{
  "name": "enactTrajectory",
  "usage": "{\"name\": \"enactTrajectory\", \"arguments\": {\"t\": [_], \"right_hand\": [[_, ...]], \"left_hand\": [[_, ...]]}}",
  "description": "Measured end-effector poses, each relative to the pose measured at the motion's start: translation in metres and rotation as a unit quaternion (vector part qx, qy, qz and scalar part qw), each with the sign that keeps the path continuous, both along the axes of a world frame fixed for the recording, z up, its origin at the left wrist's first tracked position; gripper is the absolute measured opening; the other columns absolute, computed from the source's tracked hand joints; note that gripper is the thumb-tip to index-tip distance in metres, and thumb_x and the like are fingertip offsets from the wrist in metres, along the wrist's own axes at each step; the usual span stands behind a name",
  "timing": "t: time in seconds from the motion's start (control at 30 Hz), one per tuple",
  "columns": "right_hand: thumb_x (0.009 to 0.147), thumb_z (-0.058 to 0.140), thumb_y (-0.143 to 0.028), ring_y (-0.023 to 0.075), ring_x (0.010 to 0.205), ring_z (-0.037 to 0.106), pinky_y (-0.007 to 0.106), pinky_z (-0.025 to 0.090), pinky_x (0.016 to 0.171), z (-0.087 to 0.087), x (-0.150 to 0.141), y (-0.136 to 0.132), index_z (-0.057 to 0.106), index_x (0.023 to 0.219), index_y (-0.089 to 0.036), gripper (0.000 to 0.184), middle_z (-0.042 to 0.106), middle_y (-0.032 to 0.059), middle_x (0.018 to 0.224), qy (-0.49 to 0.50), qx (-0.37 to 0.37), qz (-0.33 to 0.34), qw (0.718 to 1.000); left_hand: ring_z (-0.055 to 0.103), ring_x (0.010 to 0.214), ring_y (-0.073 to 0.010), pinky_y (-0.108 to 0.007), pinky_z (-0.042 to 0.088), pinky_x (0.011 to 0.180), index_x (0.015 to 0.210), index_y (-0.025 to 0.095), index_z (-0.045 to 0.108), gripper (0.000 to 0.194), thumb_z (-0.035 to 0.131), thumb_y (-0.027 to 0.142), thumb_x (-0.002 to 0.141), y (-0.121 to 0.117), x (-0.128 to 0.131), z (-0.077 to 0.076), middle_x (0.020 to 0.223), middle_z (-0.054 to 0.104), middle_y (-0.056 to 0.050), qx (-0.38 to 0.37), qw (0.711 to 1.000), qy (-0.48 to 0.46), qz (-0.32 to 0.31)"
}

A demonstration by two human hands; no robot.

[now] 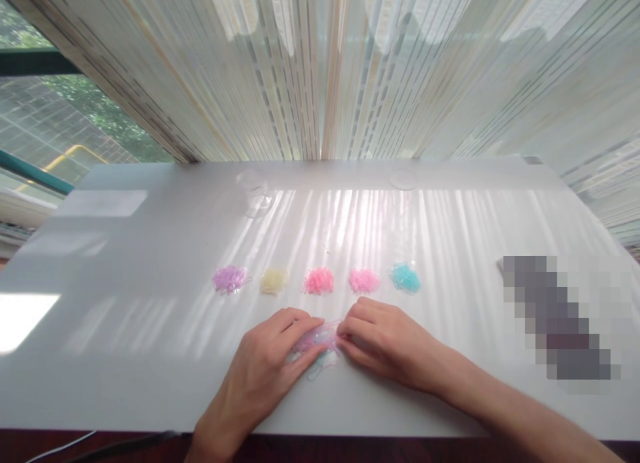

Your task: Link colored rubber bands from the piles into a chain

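Note:
A loose pile of small pastel elastic bands (320, 340), mostly lilac and pink with some pale blue, lies on the white table between my hands. My left hand (274, 346) rests round its left side, thumb and forefinger apart and touching the bands. At the pile's right edge, my right hand (377, 336) has its fingertips pinched together on bands; how many is hidden. Beyond my hands, sorted heaps of bands form a row: purple (229, 279), pale yellow (274, 280), coral pink (319, 280), light pink (365, 280) and turquoise (405, 277).
Behind the row stands a clear container (256, 195), and a clear round lid (403, 178) lies farther right. A blurred-out dark object (555, 316) is on the table's right side. Striped curtains (320, 70) hang along the back edge, with a window at left.

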State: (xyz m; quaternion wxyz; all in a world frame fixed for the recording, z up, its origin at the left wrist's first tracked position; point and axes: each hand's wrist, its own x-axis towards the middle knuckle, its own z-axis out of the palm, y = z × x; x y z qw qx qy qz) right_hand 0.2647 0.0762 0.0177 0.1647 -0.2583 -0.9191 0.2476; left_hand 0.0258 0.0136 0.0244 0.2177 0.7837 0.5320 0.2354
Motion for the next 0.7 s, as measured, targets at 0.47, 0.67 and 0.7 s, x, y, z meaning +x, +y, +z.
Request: {"name": "enactTrajectory", "arguments": {"t": [0.47, 0.67, 0.7], "right_hand": [[0.105, 0.052, -0.024, 0.0163, 0.075, 0.058, 0.028, 0.047, 0.066, -0.001, 0.002, 0.001, 0.069, 0.096, -0.018, 0.020, 0.067, 0.0045, 0.084, 0.034, 0.000, -0.005, 0.999], [0.104, 0.053, -0.022, 0.0165, 0.075, 0.058, 0.028, 0.047, 0.066, 0.000, 0.002, 0.001, 0.069, 0.095, -0.017, 0.020, 0.068, 0.0048, 0.084, 0.039, 0.003, -0.005, 0.999], [0.104, 0.053, -0.021, 0.0166, 0.075, 0.059, 0.028, 0.047, 0.067, 0.000, 0.002, 0.001, 0.069, 0.095, -0.017, 0.019, 0.068, 0.0049, 0.084, 0.040, 0.001, -0.005, 0.999]], "left_hand": [[0.071, 0.078, -0.0157, -0.026, 0.057, 0.068, 0.105, 0.024, 0.075, 0.019, 0.059, 0.017, 0.100, 0.009, 0.014, 0.005, 0.095, 0.073, -0.003, 0.039, 0.999, -0.023, -0.026], [0.072, 0.086, -0.0164, -0.026, 0.059, 0.074, 0.101, 0.022, 0.071, 0.014, 0.059, 0.015, 0.098, 0.008, 0.011, 0.005, 0.100, 0.074, -0.004, 0.013, 0.998, -0.067, -0.009], [0.072, 0.086, -0.0164, -0.026, 0.059, 0.074, 0.102, 0.023, 0.070, 0.014, 0.058, 0.016, 0.098, 0.008, 0.010, 0.005, 0.100, 0.074, -0.004, 0.003, 0.997, -0.072, -0.004]]}}
